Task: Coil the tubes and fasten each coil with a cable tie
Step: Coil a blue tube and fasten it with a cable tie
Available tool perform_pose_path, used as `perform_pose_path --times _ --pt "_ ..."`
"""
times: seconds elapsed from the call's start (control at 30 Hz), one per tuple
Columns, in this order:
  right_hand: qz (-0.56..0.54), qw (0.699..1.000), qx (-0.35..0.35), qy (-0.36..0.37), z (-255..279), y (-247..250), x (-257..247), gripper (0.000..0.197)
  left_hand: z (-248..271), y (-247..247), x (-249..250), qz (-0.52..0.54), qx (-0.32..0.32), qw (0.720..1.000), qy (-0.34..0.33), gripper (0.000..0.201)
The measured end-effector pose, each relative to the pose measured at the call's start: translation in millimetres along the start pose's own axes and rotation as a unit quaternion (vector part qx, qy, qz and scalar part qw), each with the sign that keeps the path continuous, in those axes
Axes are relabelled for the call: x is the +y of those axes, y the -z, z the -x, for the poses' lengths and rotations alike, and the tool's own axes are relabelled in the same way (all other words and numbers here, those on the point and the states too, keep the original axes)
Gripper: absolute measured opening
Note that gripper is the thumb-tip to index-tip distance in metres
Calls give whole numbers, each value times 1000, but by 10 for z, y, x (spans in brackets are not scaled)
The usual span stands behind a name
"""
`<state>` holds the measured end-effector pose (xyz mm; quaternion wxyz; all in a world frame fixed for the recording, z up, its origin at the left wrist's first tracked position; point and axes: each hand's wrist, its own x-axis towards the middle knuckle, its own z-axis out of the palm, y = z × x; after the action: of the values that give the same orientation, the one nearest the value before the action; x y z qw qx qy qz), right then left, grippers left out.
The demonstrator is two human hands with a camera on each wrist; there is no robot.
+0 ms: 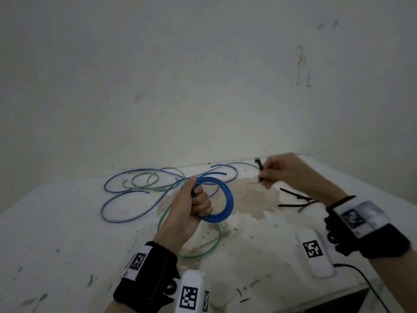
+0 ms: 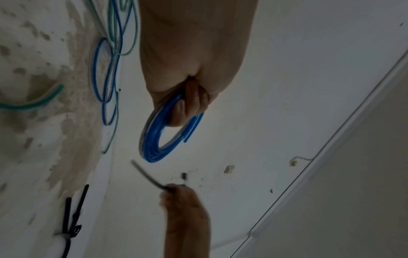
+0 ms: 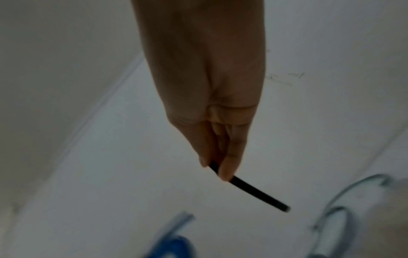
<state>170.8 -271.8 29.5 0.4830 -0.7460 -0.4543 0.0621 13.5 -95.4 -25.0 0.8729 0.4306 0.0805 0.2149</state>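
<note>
My left hand (image 1: 195, 203) grips a tight blue tube coil (image 1: 226, 201) and holds it upright above the table; in the left wrist view the coil (image 2: 154, 139) hangs from my curled fingers (image 2: 192, 103). To the right, my right hand (image 1: 279, 170) pinches a black cable tie (image 1: 259, 166) raised above the table, apart from the coil. The right wrist view shows the tie (image 3: 253, 192) sticking out from between thumb and fingers (image 3: 227, 167). Loose blue tubes (image 1: 126, 204) and green tubes (image 1: 196, 249) lie spread on the table.
Spare black cable ties (image 1: 295, 199) lie on the white, stained table (image 1: 67, 233) under my right forearm. A white marker block (image 1: 314, 251) with a black cable sits at the near right. A wall stands right behind the table.
</note>
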Motion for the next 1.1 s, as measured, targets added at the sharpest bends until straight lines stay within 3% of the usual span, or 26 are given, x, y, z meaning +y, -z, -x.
perform_pose_path --times 0.1,0.2,0.3,0.43,0.67,0.83,1.0,1.1 --pt "-232 968 26 94 158 1 -469 6 -9 -18 41 14 10 1000 -16 45" --pt "-289 950 -18 113 206 -133 -646 7 -6 -49 82 23 14 999 -33 45" --pt "-238 965 -34 108 169 -344 -638 4 19 -94 125 16 11 998 -52 45" --pt "-164 977 3 135 95 -601 -619 6 83 -147 173 -22 -17 998 -65 45" --pt "-138 971 43 190 -46 -809 -690 7 153 -163 267 -82 -25 996 -18 52" --pt "-84 970 43 225 -65 -836 -710 3 186 -168 331 -140 5 989 -53 44" --pt "-5 963 113 243 -68 -911 -661 13 231 -231 325 -142 51 982 -117 40" --pt "-97 973 107 183 -55 -994 -688 10 252 -252 310 -190 80 963 -175 30"
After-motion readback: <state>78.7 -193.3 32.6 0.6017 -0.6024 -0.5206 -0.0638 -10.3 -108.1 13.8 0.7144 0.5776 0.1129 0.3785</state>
